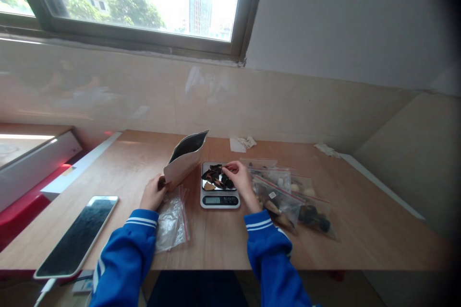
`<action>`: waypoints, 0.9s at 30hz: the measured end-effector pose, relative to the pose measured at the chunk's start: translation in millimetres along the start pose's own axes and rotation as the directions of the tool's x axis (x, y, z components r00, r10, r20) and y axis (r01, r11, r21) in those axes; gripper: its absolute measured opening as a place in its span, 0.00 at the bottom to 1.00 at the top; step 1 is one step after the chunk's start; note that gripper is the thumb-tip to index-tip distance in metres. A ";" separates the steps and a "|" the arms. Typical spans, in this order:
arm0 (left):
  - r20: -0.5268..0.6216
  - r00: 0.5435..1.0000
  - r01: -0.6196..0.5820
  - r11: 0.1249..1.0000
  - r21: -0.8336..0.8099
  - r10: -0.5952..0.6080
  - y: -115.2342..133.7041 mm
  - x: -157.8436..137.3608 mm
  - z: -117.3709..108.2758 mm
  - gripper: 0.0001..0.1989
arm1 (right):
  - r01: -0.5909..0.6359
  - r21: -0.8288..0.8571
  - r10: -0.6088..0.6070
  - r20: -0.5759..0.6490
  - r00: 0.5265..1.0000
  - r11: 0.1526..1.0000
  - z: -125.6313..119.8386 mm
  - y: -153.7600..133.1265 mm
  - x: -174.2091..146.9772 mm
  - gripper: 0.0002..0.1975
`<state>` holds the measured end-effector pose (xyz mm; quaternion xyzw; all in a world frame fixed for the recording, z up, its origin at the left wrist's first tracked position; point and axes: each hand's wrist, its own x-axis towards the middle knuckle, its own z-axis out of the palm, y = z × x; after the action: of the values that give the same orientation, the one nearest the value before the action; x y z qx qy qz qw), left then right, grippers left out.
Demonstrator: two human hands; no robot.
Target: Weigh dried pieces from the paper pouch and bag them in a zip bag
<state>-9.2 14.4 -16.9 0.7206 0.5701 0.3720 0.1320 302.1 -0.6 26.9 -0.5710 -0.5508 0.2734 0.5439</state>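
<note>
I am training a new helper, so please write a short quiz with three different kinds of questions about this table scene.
1. True or false: the left hand holds the open paper pouch.
2. What lies on the scale under the right hand? A dark dried pieces, B coins, C screws.
3. Fill in: the phone lies to the ____ of the empty clear bag.

Key: 1 true. 2 A, the dark dried pieces. 3 left.
</note>
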 end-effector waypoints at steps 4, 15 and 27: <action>0.004 1.000 0.013 1.000 -0.003 -0.013 -0.8 -0.3 0.1 0.17 | 0.048 -0.147 -0.041 0.049 0.998 0.988 5.0 -3.4 6.1 0.13; -0.001 1.000 0.006 0.999 -0.049 -0.006 -7.0 -0.6 3.1 0.20 | 0.364 0.113 -0.372 0.068 0.926 0.925 -14.1 -109.8 -11.6 0.13; -0.004 1.000 0.004 0.992 -0.125 -0.005 -3.4 -2.4 2.6 0.25 | 0.587 -0.127 -0.331 0.722 0.607 0.799 4.9 -151.6 -1.6 0.14</action>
<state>-10.1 13.9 -21.7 0.7089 0.5475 0.4081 0.1765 246.9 -30.6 165.0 -0.3568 -0.8767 0.2039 0.2499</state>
